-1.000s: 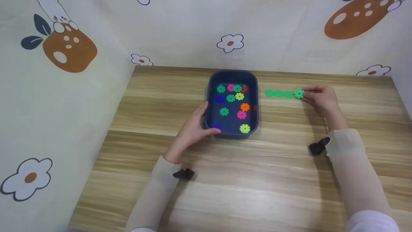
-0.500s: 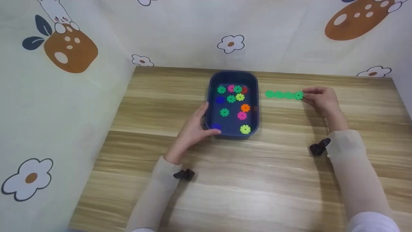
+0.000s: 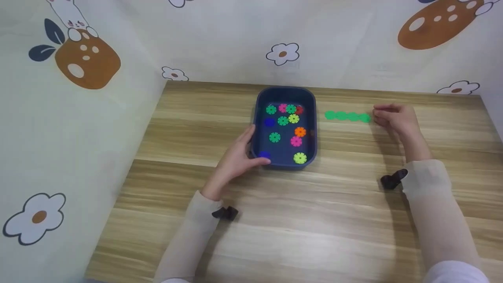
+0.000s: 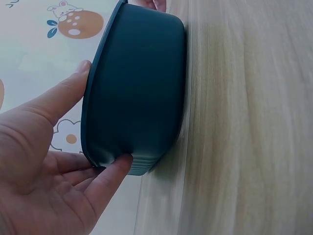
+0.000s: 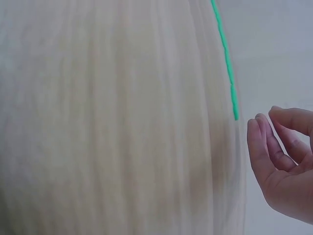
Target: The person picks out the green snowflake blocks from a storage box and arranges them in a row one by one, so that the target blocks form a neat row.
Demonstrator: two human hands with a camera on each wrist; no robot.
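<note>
My left hand (image 3: pixel 235 155) holds the near left corner of a dark blue plastic tub (image 3: pixel 286 164), its thumb and fingers spread around the corner. In the left wrist view the tub (image 4: pixel 137 83) rests upright on the wood, with fingers against its outer walls. Inside lie loose notched plastic discs, among them a yellow disc (image 3: pixel 300 158), an orange disc (image 3: pixel 300 131) and a green disc (image 3: pixel 274 137). Right of the tub, a row of green notched discs (image 3: pixel 347 116) lies flat. My right hand (image 3: pixel 400 120) hovers just off the row's right end, loosely curled, with nothing between its fingertips.
Wood-grain table (image 3: pixel 298 220) runs beneath both arms. A patterned wall covering (image 3: pixel 220 39) rises behind the table and on the left side. Small black cameras sit at both wrists.
My right hand has lowered a green disc onto the right end of the row, let it go and drawn slightly right. The left hand stays on the tub.
</note>
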